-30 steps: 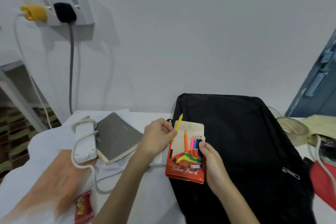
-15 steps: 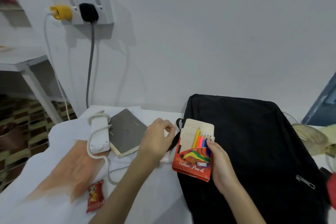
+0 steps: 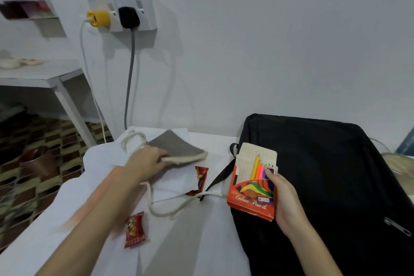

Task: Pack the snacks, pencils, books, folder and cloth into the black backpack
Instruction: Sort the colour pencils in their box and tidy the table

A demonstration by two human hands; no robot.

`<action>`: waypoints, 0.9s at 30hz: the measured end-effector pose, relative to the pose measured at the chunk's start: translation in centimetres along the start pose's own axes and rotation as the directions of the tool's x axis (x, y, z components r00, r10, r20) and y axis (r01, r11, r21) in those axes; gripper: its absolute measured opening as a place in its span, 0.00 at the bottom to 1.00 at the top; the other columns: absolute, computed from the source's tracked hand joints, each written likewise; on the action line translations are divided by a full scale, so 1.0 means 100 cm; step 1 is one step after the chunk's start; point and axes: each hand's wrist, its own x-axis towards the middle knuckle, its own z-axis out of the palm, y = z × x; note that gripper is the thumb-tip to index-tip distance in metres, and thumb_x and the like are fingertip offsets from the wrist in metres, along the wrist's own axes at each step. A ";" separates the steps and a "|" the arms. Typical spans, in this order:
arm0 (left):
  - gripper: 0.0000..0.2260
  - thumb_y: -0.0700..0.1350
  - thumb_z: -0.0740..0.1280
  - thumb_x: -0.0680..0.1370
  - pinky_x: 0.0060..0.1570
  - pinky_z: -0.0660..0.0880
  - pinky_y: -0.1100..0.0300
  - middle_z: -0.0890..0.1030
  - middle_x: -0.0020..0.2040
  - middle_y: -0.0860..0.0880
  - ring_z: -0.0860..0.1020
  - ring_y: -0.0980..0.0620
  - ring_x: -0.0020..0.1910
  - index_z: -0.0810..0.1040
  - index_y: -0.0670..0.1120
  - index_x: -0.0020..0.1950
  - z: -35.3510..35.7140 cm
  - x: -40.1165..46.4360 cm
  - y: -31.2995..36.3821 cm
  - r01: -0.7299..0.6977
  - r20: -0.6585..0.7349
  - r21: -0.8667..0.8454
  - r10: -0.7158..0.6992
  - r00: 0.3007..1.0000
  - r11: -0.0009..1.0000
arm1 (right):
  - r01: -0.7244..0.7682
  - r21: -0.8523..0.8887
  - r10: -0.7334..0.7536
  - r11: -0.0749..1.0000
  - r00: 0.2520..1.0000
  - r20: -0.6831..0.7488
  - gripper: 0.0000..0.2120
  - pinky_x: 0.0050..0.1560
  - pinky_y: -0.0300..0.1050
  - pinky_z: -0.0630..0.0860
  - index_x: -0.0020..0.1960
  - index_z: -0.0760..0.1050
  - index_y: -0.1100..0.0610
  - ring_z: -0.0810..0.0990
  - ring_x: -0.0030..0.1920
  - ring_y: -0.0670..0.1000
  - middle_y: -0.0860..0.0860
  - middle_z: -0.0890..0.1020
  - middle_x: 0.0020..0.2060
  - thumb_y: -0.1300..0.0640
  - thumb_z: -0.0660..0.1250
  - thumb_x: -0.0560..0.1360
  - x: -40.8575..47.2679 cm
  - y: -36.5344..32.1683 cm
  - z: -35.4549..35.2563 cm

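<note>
on the head view i see the right hand (image 3: 285, 203) with fingers and thumb wrapped around the open box of colour pencils (image 3: 253, 182), holding it upright over the left edge of the black backpack (image 3: 331, 186), which lies flat on the white table (image 3: 197, 242). the left hand (image 3: 146, 163) is blurred; its fingers curl onto the near edge of the grey book (image 3: 177, 148), lifting it. two red snack packets (image 3: 134, 229) (image 3: 200, 178) lie on the table near a white cable (image 3: 170, 205).
</note>
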 end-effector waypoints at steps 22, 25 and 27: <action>0.31 0.65 0.55 0.76 0.57 0.68 0.55 0.70 0.62 0.43 0.69 0.43 0.61 0.67 0.40 0.64 0.064 -0.011 0.055 0.165 0.075 0.349 -0.203 0.976 0.923 | -0.041 0.014 0.041 0.999 0.999 -0.027 0.14 0.47 0.53 0.79 0.59 0.74 0.58 0.82 0.50 0.60 0.58 0.82 0.53 0.52 0.65 0.76 0.004 0.002 -0.003; 0.40 0.68 0.56 0.74 0.64 0.64 0.50 0.61 0.70 0.39 0.62 0.36 0.68 0.55 0.38 0.73 0.076 -0.016 0.053 0.168 0.248 0.256 -0.232 0.941 0.952 | -0.046 0.006 0.046 0.999 0.999 -0.025 0.15 0.45 0.52 0.79 0.60 0.74 0.57 0.82 0.49 0.59 0.57 0.82 0.52 0.51 0.65 0.76 0.004 0.001 -0.003; 0.40 0.67 0.58 0.73 0.67 0.62 0.47 0.58 0.72 0.39 0.61 0.35 0.69 0.53 0.40 0.74 0.074 -0.018 0.044 0.140 0.298 0.225 -0.205 0.932 0.964 | -0.048 0.000 0.048 0.999 0.999 -0.025 0.15 0.45 0.52 0.79 0.60 0.74 0.57 0.82 0.49 0.59 0.57 0.82 0.52 0.51 0.65 0.76 0.004 0.002 -0.004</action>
